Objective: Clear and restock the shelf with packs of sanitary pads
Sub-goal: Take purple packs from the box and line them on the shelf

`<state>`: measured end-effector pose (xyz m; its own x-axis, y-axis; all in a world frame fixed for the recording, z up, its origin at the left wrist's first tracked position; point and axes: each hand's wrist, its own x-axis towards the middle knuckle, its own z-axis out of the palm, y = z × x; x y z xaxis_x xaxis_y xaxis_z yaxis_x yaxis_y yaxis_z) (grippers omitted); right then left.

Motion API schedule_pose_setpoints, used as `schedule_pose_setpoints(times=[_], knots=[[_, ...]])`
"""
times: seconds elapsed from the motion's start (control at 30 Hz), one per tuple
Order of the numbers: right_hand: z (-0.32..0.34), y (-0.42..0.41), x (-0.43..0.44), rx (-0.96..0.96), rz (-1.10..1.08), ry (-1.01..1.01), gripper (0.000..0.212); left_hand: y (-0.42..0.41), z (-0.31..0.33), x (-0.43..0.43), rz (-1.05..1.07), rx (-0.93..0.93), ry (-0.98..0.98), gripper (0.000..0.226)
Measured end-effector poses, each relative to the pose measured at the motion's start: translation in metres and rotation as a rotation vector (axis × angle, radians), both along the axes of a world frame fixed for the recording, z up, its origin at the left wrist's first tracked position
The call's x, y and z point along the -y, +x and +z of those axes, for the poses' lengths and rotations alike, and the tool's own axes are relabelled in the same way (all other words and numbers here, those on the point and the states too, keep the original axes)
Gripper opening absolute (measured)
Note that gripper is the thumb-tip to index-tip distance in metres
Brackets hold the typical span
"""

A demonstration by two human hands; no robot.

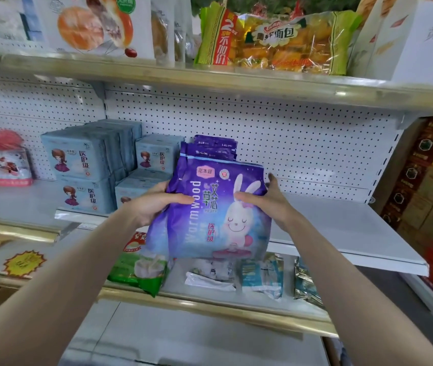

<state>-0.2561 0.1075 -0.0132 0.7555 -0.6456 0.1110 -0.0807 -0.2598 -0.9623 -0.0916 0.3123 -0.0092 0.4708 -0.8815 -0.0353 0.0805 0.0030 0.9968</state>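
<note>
I hold a purple pack of sanitary pads [210, 228] with a white rabbit on it, in front of the middle shelf [342, 228]. My left hand [154, 204] grips its left edge with the thumb across the front. My right hand [268, 202] grips its right edge the same way. More purple packs [211, 149] stand just behind it on the shelf. To their left, light blue pad packs [78, 159] are stacked two high in several rows.
A red and white pack [4, 159] stands at the shelf's far left. Bread bags [276, 40] and boxes fill the upper shelf. Snack bags [141, 268] lie on the lower shelf. Red and brown cartons [429, 186] are stacked at the right.
</note>
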Motion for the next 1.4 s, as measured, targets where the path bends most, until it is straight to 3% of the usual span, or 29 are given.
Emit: schedule_pose_setpoints(times=[0.1,0.23,0.33,0.5,0.7,0.83,1.1,1.27,1.4], knots=[[-0.023,0.006,0.000,0.021,0.164,0.189,0.040,0.007,-0.006,0.003,0.030,-0.022,-0.039,0.061],[-0.041,0.014,0.005,0.012,0.233,0.351,0.029,0.022,-0.019,0.015,0.026,-0.063,-0.035,0.085],[-0.041,0.029,0.014,0.050,0.109,0.309,0.020,0.037,-0.026,0.027,0.042,-0.067,0.005,0.062],[-0.057,0.067,0.022,0.084,-0.044,0.232,0.029,0.070,-0.051,0.046,0.155,0.139,0.082,0.048],[-0.069,0.099,0.033,0.025,-0.080,0.197,0.032,0.107,-0.066,0.064,0.295,0.116,0.033,0.034],[-0.094,0.108,0.033,-0.028,-0.049,0.267,0.034,0.133,-0.076,0.076,0.298,0.089,0.030,0.040],[-0.113,0.129,0.044,0.011,-0.198,0.314,0.044,0.152,-0.095,0.102,0.229,0.149,-0.007,0.056],[-0.118,0.139,0.048,0.028,-0.264,0.281,0.042,0.149,-0.103,0.110,0.347,0.216,-0.017,0.061],[-0.122,0.147,0.046,0.060,-0.283,0.274,0.052,0.151,-0.112,0.118,0.373,0.213,-0.029,0.061]])
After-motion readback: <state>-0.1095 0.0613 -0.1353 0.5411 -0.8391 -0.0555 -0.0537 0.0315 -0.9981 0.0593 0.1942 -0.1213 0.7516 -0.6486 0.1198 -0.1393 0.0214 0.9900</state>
